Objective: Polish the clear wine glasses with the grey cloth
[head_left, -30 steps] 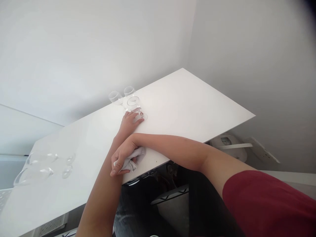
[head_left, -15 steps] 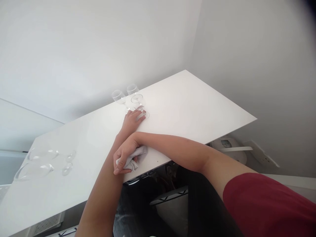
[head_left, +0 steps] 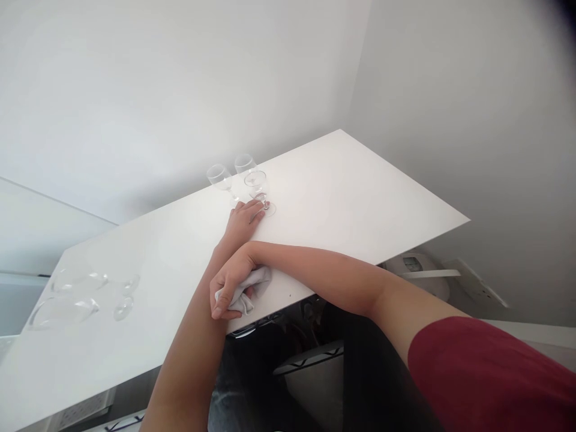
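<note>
My left hand (head_left: 244,218) lies on the white table (head_left: 342,192), its fingers stretched out with the tips against the foot of the nearest clear wine glass (head_left: 257,185). Two more upright wine glasses (head_left: 219,177) (head_left: 244,162) stand just behind it near the wall. My right arm, in a red sleeve, crosses over my left forearm. My right hand (head_left: 230,282) is closed round a crumpled white cloth (head_left: 252,287) at the table's front edge.
Two clear wine glasses (head_left: 74,279) (head_left: 63,312) lie on their sides at the table's left end. White walls meet in a corner behind the table. A white appliance (head_left: 416,267) sits below the right edge, with dark clutter under the table.
My left fingers have come off the stem of the nearest glass and now rest flat by its foot. The right hand keeps hold of the cloth. The view has shifted slightly.
</note>
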A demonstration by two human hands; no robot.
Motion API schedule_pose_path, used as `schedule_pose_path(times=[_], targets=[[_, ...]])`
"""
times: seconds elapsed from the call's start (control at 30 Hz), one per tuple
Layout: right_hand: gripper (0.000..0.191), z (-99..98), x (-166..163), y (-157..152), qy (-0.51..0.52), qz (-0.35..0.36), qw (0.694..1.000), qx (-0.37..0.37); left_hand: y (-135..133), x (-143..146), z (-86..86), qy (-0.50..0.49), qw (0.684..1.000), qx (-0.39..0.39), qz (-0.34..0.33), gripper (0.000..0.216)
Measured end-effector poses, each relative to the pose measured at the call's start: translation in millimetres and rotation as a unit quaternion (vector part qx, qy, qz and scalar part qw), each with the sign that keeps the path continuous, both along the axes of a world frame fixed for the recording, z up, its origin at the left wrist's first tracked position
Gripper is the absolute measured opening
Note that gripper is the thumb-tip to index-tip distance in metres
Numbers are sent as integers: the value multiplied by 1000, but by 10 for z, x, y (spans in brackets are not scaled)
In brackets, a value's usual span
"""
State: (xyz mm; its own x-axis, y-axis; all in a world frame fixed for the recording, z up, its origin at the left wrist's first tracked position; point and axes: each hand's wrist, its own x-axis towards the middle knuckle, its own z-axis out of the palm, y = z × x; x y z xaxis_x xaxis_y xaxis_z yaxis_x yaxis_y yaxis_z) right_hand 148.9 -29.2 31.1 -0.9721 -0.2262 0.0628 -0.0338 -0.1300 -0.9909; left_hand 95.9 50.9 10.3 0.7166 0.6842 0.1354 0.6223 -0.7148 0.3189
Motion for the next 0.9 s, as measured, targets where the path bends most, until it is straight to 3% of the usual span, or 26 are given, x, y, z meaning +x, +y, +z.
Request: schedule_pose_path(times=[0.27, 0.4, 0.47, 0.53, 0.57, 0.63, 0.73, 0.83, 0.9], targets=[[48, -7, -2, 29, 17, -11, 1000, 7, 48, -35, -41, -36, 999, -3, -7, 43], [46, -18, 19, 46, 87, -110, 990, -17, 13, -96, -7, -127, 991, -45, 0, 38], [50, -5, 49, 84, 146, -198, 965, -87, -71, -208, 44, -195, 974, -93, 74, 31], [53, 18, 83, 140, 210, -289, 913, -197, -219, -389, 116, -258, 941, -130, 179, 29], [53, 29, 99, 171, 236, -326, 885, -235, -317, -497, 155, -280, 923, -138, 225, 38], [67, 41, 121, 222, 272, -406, 833, -259, -544, -714, 228, -304, 900, -139, 280, 51], [88, 26, 120, 258, 249, -527, 780, -228, -907, -954, 298, -339, 875, -166, 302, 66], [92, -3, 102, 258, 184, -563, 782, -194, -1200, -1064, 331, -396, 828, -254, 306, 62], [87, -12, 105, 257, 170, -555, 795, -180, -1325, -1117, 346, -409, 811, -252, 334, 55]])
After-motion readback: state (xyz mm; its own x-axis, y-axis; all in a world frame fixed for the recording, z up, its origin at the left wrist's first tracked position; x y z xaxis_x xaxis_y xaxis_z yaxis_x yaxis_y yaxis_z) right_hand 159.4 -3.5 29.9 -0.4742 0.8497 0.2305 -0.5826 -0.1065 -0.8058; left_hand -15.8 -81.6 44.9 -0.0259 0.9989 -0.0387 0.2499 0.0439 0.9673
